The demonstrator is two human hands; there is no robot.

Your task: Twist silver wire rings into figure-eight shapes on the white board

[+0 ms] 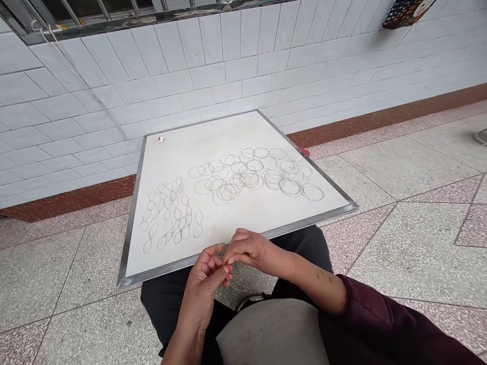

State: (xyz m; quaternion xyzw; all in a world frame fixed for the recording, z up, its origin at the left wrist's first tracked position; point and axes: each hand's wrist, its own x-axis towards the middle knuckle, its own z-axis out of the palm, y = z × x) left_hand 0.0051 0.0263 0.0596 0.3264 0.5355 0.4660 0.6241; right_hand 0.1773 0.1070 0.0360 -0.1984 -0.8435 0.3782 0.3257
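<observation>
Just past the near table edge, above the lap, my left hand (208, 271) pinches a thin wire ring (243, 289) between thumb and fingertips. Meeting it there, my right hand (249, 248) has its fingers closed on the same part of the ring. The loop hangs down below both hands. Exactly how the wire runs between the fingertips is hidden. On the white table (236, 223), many thin wire rings (292, 187) lie overlapping at the centre and right. Smaller figure-eight wire loops (181, 223) lie in rows at the left.
A small red-and-white item (161, 139) sits at the table's far left corner. The metal table edging (160, 274) runs close in front of my hands. Behind stands a white tiled wall (205, 76) with a barred window (106, 12). The floor (95, 304) is speckled stone.
</observation>
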